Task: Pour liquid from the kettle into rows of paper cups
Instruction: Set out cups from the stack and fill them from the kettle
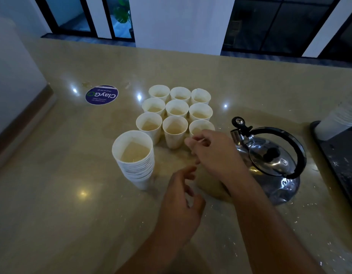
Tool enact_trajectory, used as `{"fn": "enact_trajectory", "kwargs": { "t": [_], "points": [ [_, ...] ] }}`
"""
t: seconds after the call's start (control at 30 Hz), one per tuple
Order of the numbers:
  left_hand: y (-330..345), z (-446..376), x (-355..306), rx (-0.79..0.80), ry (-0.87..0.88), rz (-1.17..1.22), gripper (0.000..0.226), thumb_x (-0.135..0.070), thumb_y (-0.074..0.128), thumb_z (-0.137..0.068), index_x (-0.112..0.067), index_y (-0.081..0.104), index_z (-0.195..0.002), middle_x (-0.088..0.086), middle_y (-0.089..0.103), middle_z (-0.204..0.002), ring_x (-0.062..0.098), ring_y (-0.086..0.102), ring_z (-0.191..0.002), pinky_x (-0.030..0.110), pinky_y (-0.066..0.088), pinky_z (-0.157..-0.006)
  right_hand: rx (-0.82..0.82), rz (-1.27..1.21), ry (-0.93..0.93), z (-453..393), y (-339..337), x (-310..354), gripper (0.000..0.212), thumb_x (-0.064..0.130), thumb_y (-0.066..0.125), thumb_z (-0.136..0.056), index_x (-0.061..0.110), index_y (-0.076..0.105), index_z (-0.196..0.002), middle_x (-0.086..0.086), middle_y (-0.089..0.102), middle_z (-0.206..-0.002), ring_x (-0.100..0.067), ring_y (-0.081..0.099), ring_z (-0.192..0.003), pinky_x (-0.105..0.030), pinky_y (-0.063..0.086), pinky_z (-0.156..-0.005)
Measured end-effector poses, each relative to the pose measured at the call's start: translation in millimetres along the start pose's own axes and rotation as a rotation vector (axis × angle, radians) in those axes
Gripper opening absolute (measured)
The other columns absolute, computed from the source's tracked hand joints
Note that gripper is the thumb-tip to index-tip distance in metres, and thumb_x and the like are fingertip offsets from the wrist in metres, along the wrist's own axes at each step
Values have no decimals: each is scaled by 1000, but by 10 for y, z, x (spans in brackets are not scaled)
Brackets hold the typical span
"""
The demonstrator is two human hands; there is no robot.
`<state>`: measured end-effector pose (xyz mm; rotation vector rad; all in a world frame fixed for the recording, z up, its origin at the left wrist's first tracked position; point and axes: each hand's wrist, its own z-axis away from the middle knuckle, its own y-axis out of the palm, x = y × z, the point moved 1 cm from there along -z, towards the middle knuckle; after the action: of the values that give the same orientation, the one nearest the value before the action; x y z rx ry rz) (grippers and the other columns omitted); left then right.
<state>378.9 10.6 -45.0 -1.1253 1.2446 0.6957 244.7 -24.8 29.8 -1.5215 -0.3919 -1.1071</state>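
Left hand (179, 202), nearest item: fingers loosely curled, hovering over the tabletop (62, 214), holding nothing. Right hand (212, 153): reaching forward to the near-right cup (201, 128) of the block, fingertips at its rim; whether they pinch it or merely touch it cannot be told in the dim light. Paper cups (177, 113): nine, upright, three rows of three, packed close, each holding pale liquid. Stack of cups (134, 157): nested, upright, just left of the block's near corner, top cup with pale liquid. Kettle (270, 159): polished metal, black arched handle, lid on, standing on the tabletop right of the cups, spout toward them, beside the right forearm. Round blue sticker (101, 94): flat on the tabletop, far left of the cups. Black tray (337, 155): right edge, bearing a white stack.
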Motion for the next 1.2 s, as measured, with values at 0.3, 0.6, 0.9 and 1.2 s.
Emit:
{"fn": "enact_trajectory", "kwargs": {
  "t": [0.3,0.6,0.9,1.2],
  "points": [
    [-639,278,35,-585,457,-48,29,-20,59,-79,-22,41,-102,4,40,-90,22,40,-78,34,35,-71,196,-24,-260,240,280,463,58,55,53,-97,1,60,-74,-13,61,-62,-29,60,-60,-51,53,-65],
    [-777,-109,195,-573,143,-179,110,-32,90,-64,-43,18,-146,-3,35,-149,21,39,-137,48,40,-107,159,211,-324,268,314,533,33,44,56,-97,21,62,-74,6,61,-65,-11,57,-63,-37,51,-62],
    [-791,-348,54,-285,279,-317,92,-45,89,-60,-45,40,-138,-21,61,-124,7,60,-115,50,48,-100,245,344,-258,172,-9,379,31,33,54,-99,18,63,-73,2,61,-67,-18,59,-65,-41,49,-62],
    [-832,-332,29,-302,208,-285,95,-40,91,-59,-47,36,-136,-27,56,-126,6,58,-116,46,50,-99,47,-109,-184,131,-400,341,38,26,60,-93,4,50,-63,0,43,-53,-16,43,-52,-39,38,-56]
  ]
}}
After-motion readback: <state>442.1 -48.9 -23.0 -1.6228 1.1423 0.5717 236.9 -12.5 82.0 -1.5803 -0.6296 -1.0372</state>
